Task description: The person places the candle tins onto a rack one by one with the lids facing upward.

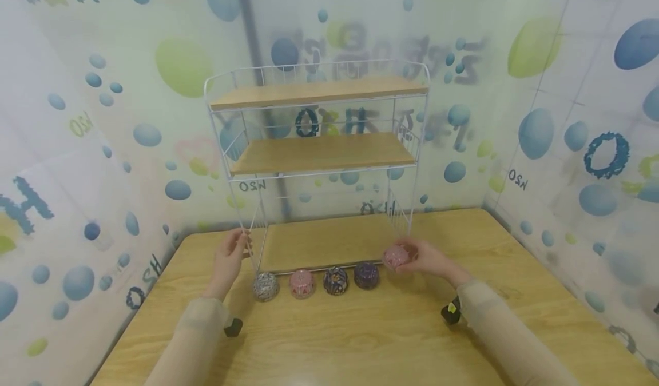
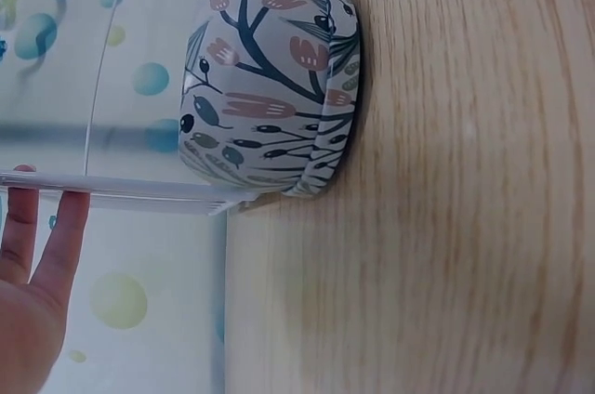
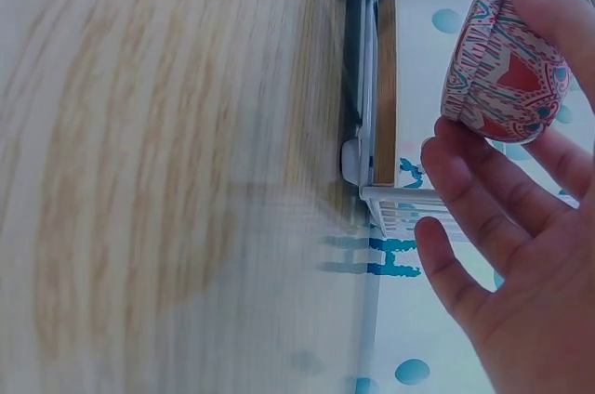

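Observation:
My right hand (image 1: 424, 258) holds a small round tin (image 1: 396, 257), pink-red with a patterned side, at the front right corner of a white wire rack (image 1: 321, 174). In the right wrist view, thumb and fingers pinch this tin (image 3: 511, 78), raised above the table. My left hand (image 1: 230, 260) grips the rack's left front post, its fingers reaching round it. Along the rack's front edge stand a white floral tin (image 1: 265, 286), a pink tin (image 1: 302, 283), a dark multicoloured tin (image 1: 336, 281) and a purple tin (image 1: 366, 275). The floral tin (image 2: 265, 87) looms large in the left wrist view.
The rack has three wooden shelves, the top one (image 1: 319, 93), the middle one (image 1: 324, 152) and the bottom one (image 1: 324, 240) low on the wooden table (image 1: 334, 340). A curtain (image 1: 128, 106) printed with blue and green dots hangs behind and at both sides.

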Tool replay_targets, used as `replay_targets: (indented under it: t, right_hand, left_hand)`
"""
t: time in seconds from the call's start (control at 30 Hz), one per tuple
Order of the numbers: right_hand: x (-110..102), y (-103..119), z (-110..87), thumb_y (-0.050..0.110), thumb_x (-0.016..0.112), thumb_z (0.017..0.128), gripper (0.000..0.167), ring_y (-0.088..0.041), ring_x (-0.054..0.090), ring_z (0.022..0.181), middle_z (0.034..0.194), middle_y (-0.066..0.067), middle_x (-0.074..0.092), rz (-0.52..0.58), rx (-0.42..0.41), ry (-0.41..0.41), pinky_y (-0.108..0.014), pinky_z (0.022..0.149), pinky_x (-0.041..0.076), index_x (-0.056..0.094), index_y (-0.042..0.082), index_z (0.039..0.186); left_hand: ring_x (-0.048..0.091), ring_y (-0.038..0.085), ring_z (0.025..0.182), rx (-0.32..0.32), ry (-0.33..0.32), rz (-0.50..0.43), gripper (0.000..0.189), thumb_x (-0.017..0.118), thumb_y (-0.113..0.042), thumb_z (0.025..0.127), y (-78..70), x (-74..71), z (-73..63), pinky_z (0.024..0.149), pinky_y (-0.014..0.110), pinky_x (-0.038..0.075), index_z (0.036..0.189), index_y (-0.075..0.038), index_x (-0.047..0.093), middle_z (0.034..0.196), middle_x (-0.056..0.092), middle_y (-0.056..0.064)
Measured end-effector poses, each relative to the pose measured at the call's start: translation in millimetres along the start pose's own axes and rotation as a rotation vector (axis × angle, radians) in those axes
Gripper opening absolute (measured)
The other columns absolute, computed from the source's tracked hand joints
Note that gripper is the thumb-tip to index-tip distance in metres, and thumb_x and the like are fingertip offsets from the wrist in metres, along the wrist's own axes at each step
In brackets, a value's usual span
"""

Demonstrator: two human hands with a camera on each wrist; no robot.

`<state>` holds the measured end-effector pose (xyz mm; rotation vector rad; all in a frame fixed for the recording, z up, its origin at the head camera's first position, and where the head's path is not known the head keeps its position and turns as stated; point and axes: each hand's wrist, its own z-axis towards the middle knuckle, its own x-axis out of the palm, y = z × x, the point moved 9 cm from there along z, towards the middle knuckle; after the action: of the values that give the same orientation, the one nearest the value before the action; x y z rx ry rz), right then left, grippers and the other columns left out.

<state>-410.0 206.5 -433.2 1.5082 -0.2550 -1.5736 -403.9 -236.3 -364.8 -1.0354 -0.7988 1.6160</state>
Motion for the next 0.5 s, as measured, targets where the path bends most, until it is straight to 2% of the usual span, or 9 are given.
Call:
replay_targets:
  t: [0.1,0.27,0.33,0.5]
  right_hand:
    - [0,1,-0.5,0.022,0.084,0.075,0.060,-0.024,0.060,0.095,0.108,-0.010,0.064,0.016,-0.002,-0.003,-0.032,0.075,0.054,0.057,0.002,0.125]
    - [0,4,-0.7,0.021,0.084,0.075,0.060,-0.026,0.059,0.098,0.109,-0.011,0.063,0.051,0.003,-0.017,-0.036,0.078,0.055,0.057,0.003,0.125]
    - [0,4,-0.1,0.021,0.084,0.075,0.061,-0.027,0.059,0.100,0.110,-0.011,0.063,0.061,0.008,-0.026,-0.037,0.080,0.055,0.056,0.003,0.125]
    - [3,5,3.3,0.021,0.084,0.074,0.062,-0.028,0.060,0.100,0.110,-0.013,0.064,0.069,-0.006,-0.046,-0.037,0.081,0.054,0.056,0.000,0.125]
  left_hand:
    - [0.058,0.010,0.089,-0.005,-0.001,0.010,0.021,0.043,-0.011,0.104,-0.4,0.5,-0.4,0.083,0.044,0.056,0.116,0.004,0.053,0.098,0.056,0.008]
    - [0.059,0.015,0.092,0.003,-0.004,0.014,0.021,0.043,-0.010,0.104,-2.3,1.5,0.7,0.083,0.042,0.057,0.116,0.004,0.053,0.095,0.056,-0.001]
    - [0.059,0.015,0.091,0.011,-0.007,0.006,0.021,0.043,-0.010,0.104,-1.1,1.3,1.2,0.082,0.040,0.057,0.116,0.005,0.053,0.095,0.056,-0.002]
    - [0.057,0.006,0.087,0.026,-0.014,-0.015,0.024,0.044,-0.011,0.104,17.1,-1.2,5.8,0.079,0.034,0.058,0.118,0.007,0.051,0.097,0.057,0.004]
